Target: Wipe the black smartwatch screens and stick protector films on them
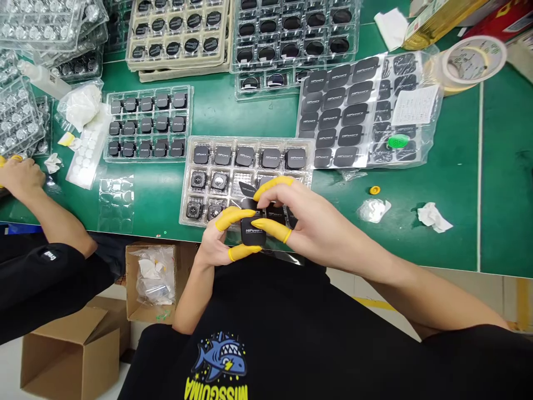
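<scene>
My left hand (214,235), with yellow finger cots, grips a small black square case (253,235) with HiFuture lettering between its fingertips. My right hand (306,214) is close above it, its yellow-covered thumb touching the case's top. A thin dark label-like piece (247,190) stands tilted at my right index fingertip; the exact pinch is partly hidden. Under both hands lies a clear plastic tray (185,191). Its back row holds lettered black cases (245,156), while dark square units with round centres (219,180) sit in the left pockets. My hands cover part of the tray.
A sheet of black HiFuture stickers (333,119) lies right of the tray. Another tray of black cases (145,125) is at left. Tape rolls (474,64) stand back right. A co-worker's arm (50,211) reaches in at left. Cardboard boxes (66,355) stand below the table.
</scene>
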Available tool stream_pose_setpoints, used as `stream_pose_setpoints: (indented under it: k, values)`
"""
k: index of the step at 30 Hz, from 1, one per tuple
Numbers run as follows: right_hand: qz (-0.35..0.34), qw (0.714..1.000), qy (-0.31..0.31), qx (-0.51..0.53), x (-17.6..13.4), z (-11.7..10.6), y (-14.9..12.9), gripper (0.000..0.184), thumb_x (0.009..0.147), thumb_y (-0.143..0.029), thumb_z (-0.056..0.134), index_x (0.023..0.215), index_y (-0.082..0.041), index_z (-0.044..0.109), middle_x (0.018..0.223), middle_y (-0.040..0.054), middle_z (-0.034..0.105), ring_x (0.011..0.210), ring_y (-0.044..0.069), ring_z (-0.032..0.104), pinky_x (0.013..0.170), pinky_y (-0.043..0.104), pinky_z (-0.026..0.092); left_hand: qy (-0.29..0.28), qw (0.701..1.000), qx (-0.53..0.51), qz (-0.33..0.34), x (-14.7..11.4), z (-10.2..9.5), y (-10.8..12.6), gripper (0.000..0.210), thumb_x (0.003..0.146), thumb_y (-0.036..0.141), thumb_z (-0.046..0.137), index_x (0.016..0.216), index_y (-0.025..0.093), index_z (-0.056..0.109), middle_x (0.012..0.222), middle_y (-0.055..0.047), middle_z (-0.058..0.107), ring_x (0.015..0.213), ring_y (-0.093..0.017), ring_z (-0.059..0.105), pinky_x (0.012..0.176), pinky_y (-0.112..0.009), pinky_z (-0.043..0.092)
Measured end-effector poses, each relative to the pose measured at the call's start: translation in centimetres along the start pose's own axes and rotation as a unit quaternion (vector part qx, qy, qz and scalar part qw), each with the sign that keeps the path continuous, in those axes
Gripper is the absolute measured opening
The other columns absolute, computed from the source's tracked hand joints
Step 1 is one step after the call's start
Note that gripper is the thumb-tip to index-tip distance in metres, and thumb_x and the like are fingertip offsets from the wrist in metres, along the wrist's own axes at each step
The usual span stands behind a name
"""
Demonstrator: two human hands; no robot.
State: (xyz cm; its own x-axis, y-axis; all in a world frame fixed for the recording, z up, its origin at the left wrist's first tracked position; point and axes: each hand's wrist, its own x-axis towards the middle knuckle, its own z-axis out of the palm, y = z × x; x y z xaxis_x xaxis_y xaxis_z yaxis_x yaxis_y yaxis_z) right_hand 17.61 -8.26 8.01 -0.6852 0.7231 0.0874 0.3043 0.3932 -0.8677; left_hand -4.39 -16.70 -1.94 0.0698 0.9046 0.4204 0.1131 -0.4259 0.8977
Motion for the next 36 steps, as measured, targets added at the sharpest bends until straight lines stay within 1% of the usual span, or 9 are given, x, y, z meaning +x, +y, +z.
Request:
stream_pose_setpoints:
  k: [4, 10, 16, 18, 21, 24, 27, 32, 36]
  values:
    - [0.020, 0.999, 0.001, -0.026, -0.8, 0.6, -0.2, 0.029, 0.099, -0.040, 0.080, 0.113, -0.027, 0.058, 0.104, 0.0055, 0.071, 0.090, 0.024, 0.066, 0.076, 0.036, 0.053, 0.026, 1.000, -0.007, -0.010, -0.7, 0.1, -0.2, 0.066, 0.085, 0.054, 0.095, 0.141, 0.025, 0.077, 0.110, -0.007, 0.081, 0.097, -0.022, 0.076, 0.091, -0.035, 0.064]
    - [0.087, 0.994, -0.055, -0.023, -0.8, 1.3, -0.4, 0.035, 0.098, -0.046, 0.082, 0.107, -0.026, 0.055, 0.092, -0.0001, 0.069, 0.076, 0.019, 0.061, 0.067, 0.031, 0.045, 0.034, 0.998, -0.045, -0.025, -1.1, 0.4, -0.1, 0.064, 0.083, 0.049, 0.098, 0.141, 0.027, 0.078, 0.111, -0.006, 0.082, 0.095, -0.019, 0.079, 0.087, -0.028, 0.065]
    - [0.122, 0.990, -0.041, 0.050, -0.5, 1.9, 0.0, 0.019, 0.102, -0.037, 0.069, 0.097, -0.026, 0.055, 0.078, -0.0034, 0.064, 0.067, 0.016, 0.055, 0.063, 0.029, 0.039, 0.025, 0.997, -0.039, -0.060, -1.3, 0.5, 0.5, 0.067, 0.082, 0.055, 0.097, 0.138, 0.025, 0.079, 0.111, -0.007, 0.082, 0.094, -0.020, 0.082, 0.082, -0.028, 0.069]
    - [0.126, 0.990, -0.033, 0.063, -0.5, 2.0, 0.2, 0.008, 0.101, -0.027, 0.061, 0.095, -0.025, 0.056, 0.078, -0.0021, 0.066, 0.068, 0.016, 0.056, 0.064, 0.029, 0.040, 0.029, 0.997, -0.046, -0.059, -1.2, 0.6, 0.6, 0.066, 0.080, 0.051, 0.100, 0.137, 0.025, 0.079, 0.111, -0.007, 0.083, 0.093, -0.020, 0.082, 0.080, -0.027, 0.070]
    - [0.130, 0.988, -0.025, 0.075, -0.4, 2.0, 0.6, 0.007, 0.097, -0.020, 0.054, 0.095, -0.025, 0.058, 0.085, 0.0004, 0.071, 0.073, 0.017, 0.061, 0.067, 0.030, 0.042, 0.039, 0.996, -0.062, -0.057, -1.0, 0.7, 0.5, 0.067, 0.079, 0.045, 0.102, 0.138, 0.025, 0.079, 0.111, -0.006, 0.083, 0.094, -0.020, 0.083, 0.083, -0.028, 0.071]
    - [0.131, 0.985, -0.031, 0.104, -0.3, 1.8, 0.5, 0.009, 0.102, -0.033, 0.059, 0.099, -0.025, 0.061, 0.087, 0.0002, 0.070, 0.074, 0.017, 0.060, 0.068, 0.030, 0.044, 0.033, 0.993, -0.074, -0.080, -1.1, 0.6, 0.4, 0.066, 0.079, 0.045, 0.101, 0.138, 0.025, 0.078, 0.110, -0.006, 0.083, 0.093, -0.021, 0.084, 0.085, -0.030, 0.072]
    - [0.143, 0.982, -0.051, 0.111, 0.0, 1.7, 0.1, 0.030, 0.095, -0.049, 0.076, 0.100, -0.025, 0.059, 0.083, -0.0030, 0.065, 0.069, 0.015, 0.054, 0.063, 0.029, 0.040, 0.028, 0.991, -0.072, -0.110, -1.3, 0.4, 0.4, 0.066, 0.078, 0.048, 0.101, 0.136, 0.024, 0.079, 0.114, -0.008, 0.082, 0.096, -0.022, 0.084, 0.085, -0.030, 0.072]
    - [0.166, 0.980, -0.034, 0.105, 0.4, 2.2, -0.2, 0.038, 0.091, -0.054, 0.079, 0.093, -0.026, 0.053, 0.074, -0.0064, 0.056, 0.064, 0.014, 0.049, 0.061, 0.029, 0.036, 0.040, 0.989, -0.047, -0.136, -1.5, 0.2, 0.7, 0.066, 0.075, 0.045, 0.104, 0.132, 0.023, 0.081, 0.112, -0.009, 0.082, 0.091, -0.021, 0.082, 0.079, -0.028, 0.071]
    - [0.179, 0.978, -0.008, 0.107, 0.6, 3.0, 0.1, 0.030, 0.093, -0.049, 0.073, 0.089, -0.026, 0.055, 0.072, -0.0049, 0.056, 0.062, 0.014, 0.047, 0.060, 0.030, 0.036, 0.041, 0.988, -0.047, -0.141, -1.3, 0.7, 0.7, 0.064, 0.073, 0.048, 0.105, 0.128, 0.022, 0.083, 0.103, -0.006, 0.083, 0.082, -0.018, 0.079, 0.074, -0.029, 0.070]
